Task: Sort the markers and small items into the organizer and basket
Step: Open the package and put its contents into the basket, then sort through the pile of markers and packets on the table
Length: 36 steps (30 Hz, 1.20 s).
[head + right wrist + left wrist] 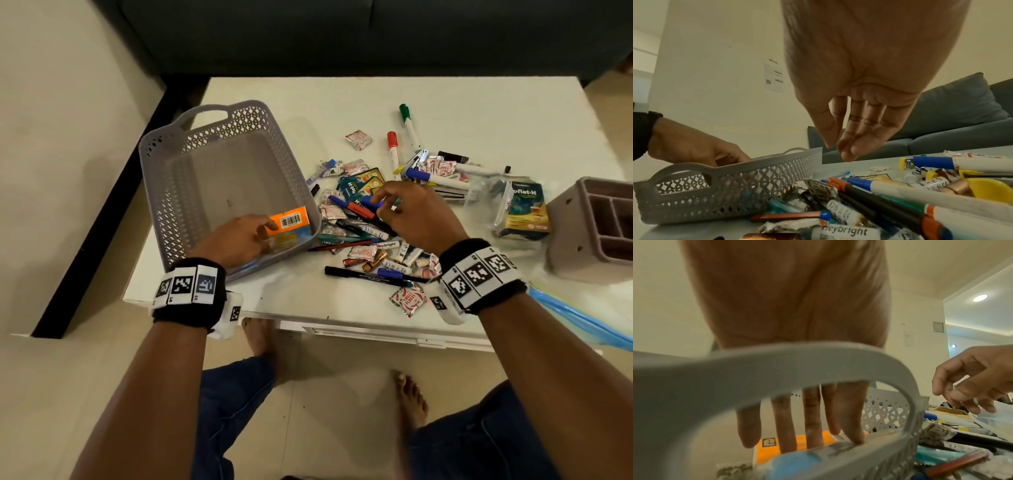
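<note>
Left hand [236,240] reaches into the grey perforated plastic basket [191,144] with its fingers straight and slightly spread, the tips resting on an orange and blue cardboard box with a barcode [289,226] that lies in the basket's near right corner. That box is the only thing clearly visible inside the basket. The right hand [416,216] hovers over the heap of markers, pens and foil sachets [363,236] on the white table [342,96], just right of the basket, its thumb and fingertips drawn close together; the right wrist view shows them empty. At the table's right edge stands a mauve plastic organizer with divided compartments [589,226]; what its compartments contain cannot be made out. A clear pouch holding green packets [524,209] lies just beside it.
</note>
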Each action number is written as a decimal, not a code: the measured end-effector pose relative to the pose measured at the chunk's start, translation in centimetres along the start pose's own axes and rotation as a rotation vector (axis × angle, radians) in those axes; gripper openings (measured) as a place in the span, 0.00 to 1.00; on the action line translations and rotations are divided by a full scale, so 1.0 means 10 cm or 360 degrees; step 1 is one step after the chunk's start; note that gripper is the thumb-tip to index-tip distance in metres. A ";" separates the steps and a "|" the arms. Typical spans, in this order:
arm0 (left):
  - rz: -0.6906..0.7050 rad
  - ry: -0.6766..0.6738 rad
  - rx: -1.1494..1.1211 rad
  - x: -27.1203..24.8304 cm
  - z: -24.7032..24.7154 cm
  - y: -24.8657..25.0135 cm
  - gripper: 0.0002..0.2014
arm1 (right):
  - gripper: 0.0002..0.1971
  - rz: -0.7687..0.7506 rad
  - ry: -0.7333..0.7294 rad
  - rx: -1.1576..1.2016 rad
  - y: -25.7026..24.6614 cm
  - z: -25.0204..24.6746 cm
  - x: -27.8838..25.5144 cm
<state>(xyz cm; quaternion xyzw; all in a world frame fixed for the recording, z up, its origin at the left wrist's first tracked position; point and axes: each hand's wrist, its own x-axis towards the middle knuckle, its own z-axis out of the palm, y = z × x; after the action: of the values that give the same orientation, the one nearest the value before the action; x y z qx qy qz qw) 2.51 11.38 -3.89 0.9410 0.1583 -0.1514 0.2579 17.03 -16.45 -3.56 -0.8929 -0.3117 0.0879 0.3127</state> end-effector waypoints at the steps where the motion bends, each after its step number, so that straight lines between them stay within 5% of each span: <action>1: 0.0014 0.0015 -0.0015 0.00 0.00 0.01 0.19 | 0.09 0.0010 0.0015 0.0005 0.00 0.00 -0.01; 6: -0.0011 0.0154 -0.0001 0.04 -0.11 -0.05 0.27 | 0.09 0.0027 0.0027 0.0006 -0.03 -0.04 0.02; 10: -0.0120 -0.0007 0.0065 0.08 -0.04 -0.08 0.32 | 0.09 0.0067 0.0134 0.0025 -0.03 -0.11 0.02; 17: -0.0168 0.0043 0.0029 0.16 -0.04 -0.08 0.40 | 0.07 0.0475 0.0471 0.0389 0.23 -0.40 0.01; 20: -0.0107 0.0110 0.0029 0.18 -0.08 -0.03 0.38 | 0.09 0.0554 0.0230 0.0404 0.31 -0.54 -0.08; 27: -0.0011 0.0304 0.0003 0.03 -0.24 0.21 0.28 | 0.08 0.0590 -0.0799 -0.0222 0.39 -0.58 -0.41; 32: 0.0293 0.0600 -0.0280 -0.16 -0.13 0.93 0.12 | 0.14 0.0638 -0.0891 -0.0463 0.41 -0.57 -0.53; 36: 0.0448 0.0303 -0.0348 -0.31 0.29 1.44 0.07 | 0.24 0.0606 -0.0838 -0.0576 0.36 -0.55 -0.71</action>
<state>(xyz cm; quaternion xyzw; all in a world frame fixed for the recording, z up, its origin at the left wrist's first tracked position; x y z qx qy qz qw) 4.51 -2.65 1.19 0.9303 0.0644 -0.0060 0.3610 15.17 -25.79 -1.68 -0.9225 -0.2202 0.3147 0.0370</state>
